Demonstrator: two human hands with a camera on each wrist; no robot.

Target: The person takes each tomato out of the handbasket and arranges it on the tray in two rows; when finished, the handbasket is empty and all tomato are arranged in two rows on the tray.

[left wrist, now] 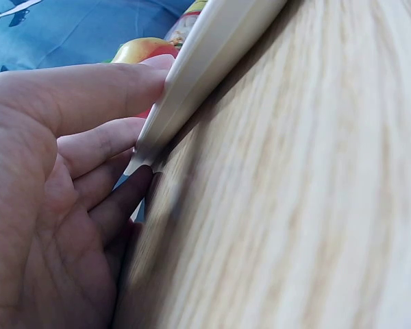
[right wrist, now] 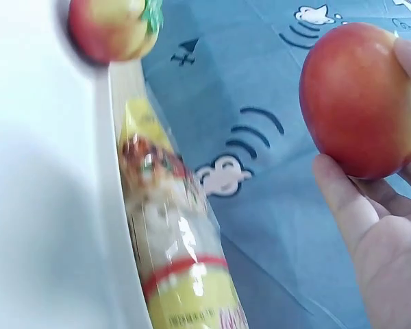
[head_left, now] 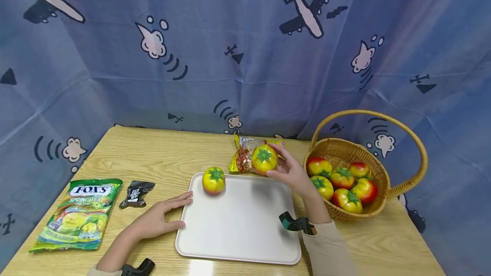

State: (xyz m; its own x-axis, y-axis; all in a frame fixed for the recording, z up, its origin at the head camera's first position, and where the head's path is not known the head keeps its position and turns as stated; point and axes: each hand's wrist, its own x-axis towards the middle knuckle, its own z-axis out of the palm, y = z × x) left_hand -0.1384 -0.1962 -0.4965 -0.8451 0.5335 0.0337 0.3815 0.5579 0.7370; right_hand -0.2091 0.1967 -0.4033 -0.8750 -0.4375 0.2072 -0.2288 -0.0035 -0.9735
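My right hand (head_left: 293,173) holds a red-and-yellow fruit (head_left: 264,159) with a green leafy top, raised above the back right of a white tray (head_left: 241,225). In the right wrist view, the fingers and thumb curl round this fruit (right wrist: 362,99). A second such fruit (head_left: 213,180) sits on the tray's back left corner. Against the tray's left edge, my left hand (head_left: 161,217) rests with thumb and fingers spread. The left wrist view shows its fingertips touching the tray rim (left wrist: 192,68).
A wicker basket (head_left: 377,163) with a tall handle, holding several similar fruits, stands at the right. Behind the tray lies a clear-and-yellow snack packet (head_left: 242,159). Farther left are a small black packet (head_left: 136,194) and a green FOX'S bag (head_left: 81,214). A blue curtain (head_left: 215,54) hangs behind the table.
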